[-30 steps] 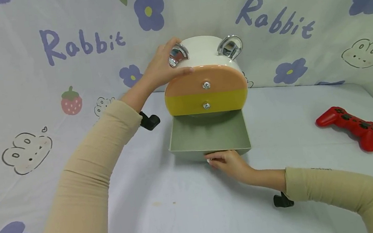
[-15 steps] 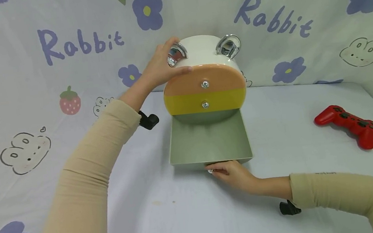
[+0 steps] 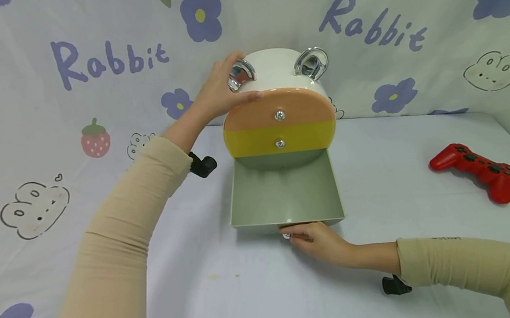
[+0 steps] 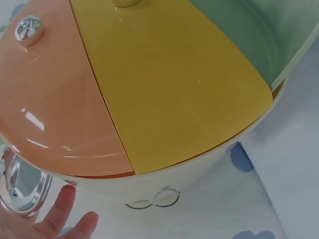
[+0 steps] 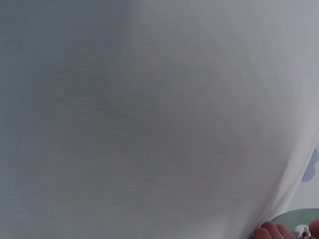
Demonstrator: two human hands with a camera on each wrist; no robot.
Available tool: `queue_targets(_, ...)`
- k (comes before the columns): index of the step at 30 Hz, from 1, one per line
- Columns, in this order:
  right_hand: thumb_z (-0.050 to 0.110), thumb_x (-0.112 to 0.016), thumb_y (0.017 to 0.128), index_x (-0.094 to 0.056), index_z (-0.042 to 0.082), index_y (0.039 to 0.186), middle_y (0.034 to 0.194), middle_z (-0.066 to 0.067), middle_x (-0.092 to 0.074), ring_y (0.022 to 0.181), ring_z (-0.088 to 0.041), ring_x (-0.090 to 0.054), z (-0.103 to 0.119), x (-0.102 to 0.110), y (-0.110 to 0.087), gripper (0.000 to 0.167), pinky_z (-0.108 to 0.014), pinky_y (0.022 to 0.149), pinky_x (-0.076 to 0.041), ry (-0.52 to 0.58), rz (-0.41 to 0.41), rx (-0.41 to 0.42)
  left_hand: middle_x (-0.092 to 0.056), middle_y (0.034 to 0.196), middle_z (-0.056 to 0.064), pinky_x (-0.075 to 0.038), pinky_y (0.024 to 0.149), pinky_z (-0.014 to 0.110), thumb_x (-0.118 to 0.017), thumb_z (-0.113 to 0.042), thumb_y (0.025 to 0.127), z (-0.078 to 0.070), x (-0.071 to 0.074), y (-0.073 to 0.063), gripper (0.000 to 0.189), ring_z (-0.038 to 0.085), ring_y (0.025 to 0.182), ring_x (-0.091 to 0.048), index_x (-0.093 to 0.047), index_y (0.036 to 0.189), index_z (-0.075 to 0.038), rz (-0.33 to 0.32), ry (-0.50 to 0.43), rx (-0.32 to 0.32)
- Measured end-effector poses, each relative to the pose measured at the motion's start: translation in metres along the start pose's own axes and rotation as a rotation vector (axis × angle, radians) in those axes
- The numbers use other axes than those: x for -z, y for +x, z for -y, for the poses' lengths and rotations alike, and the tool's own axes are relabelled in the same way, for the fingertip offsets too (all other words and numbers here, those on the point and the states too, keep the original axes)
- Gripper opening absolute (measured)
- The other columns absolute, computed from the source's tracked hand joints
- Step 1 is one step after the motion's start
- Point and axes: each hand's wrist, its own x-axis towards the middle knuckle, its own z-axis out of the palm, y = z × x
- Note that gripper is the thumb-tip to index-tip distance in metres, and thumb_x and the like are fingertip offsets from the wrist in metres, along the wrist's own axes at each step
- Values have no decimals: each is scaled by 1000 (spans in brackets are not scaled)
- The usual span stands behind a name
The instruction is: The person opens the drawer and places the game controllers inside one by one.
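A small drawer cabinet (image 3: pixel 275 71) with a white top, silver ears, an orange drawer (image 3: pixel 249 112) and a yellow drawer (image 3: pixel 253 143) stands on the cloth. Its lowest drawer, pale green (image 3: pixel 285 195), is pulled far out and holds nothing visible. My left hand (image 3: pixel 218 93) grips the cabinet's upper left corner around the silver ear (image 3: pixel 241 73), thumb along the front top edge. At the green drawer's front, my right hand (image 3: pixel 323 245) pinches the silver knob (image 3: pixel 287 235). In the right wrist view, only fingertips (image 5: pixel 271 231) show at the bottom corner, beside the knob.
A red game controller (image 3: pixel 476 171) lies on the white cloth (image 3: pixel 380 165) to the right. Behind the cabinet hangs a backdrop (image 3: pixel 113 17) printed with flowers and rabbits. Black camera mounts (image 3: pixel 202 165) stick out from both wrists.
My right hand has drawn the green drawer further out toward me, mostly in the first half second. The left hand stays in place on the cabinet.
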Motion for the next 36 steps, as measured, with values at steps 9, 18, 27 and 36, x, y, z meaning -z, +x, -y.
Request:
queue_targets(9, 2, -55, 88, -46, 0, 131, 119, -19, -58, 102, -29, -60, 14, 22, -9, 44, -26, 81, -50, 21, 196, 46, -33, 134, 10, -32, 101, 40, -72, -49, 72, -2, -1, 1, 85, 20, 120, -33, -27, 139, -23, 4, 14, -20)
queue_targets(18, 10, -53, 92, -44, 5, 135, 115, -18, -61, 106, -31, -58, 35, 74, -18, 44, -28, 83, -49, 39, 189, -12, -30, 137, 11, -32, 102, 40, -71, -48, 73, -3, 0, -1, 85, 20, 120, -33, -25, 140, -24, 6, 8, -5)
queue_targets(27, 13, -53, 93, -44, -1, 132, 129, -21, -50, 114, -35, -52, 41, 133, -32, 43, -35, 86, -48, -57, 17, -51, -32, 135, 10, -33, 100, 41, -71, -49, 73, -2, 0, -2, 84, 20, 119, -33, -26, 139, -24, 0, 8, -6)
queue_targets(36, 27, -53, 93, -31, 16, 143, 141, -13, -39, 127, -28, -39, 28, 208, -53, 56, -15, 83, -45, -219, -143, -243, -32, 134, 11, -33, 100, 42, -71, -49, 72, -1, 0, -2, 85, 21, 119, -33, -26, 139, -24, 2, 5, -10)
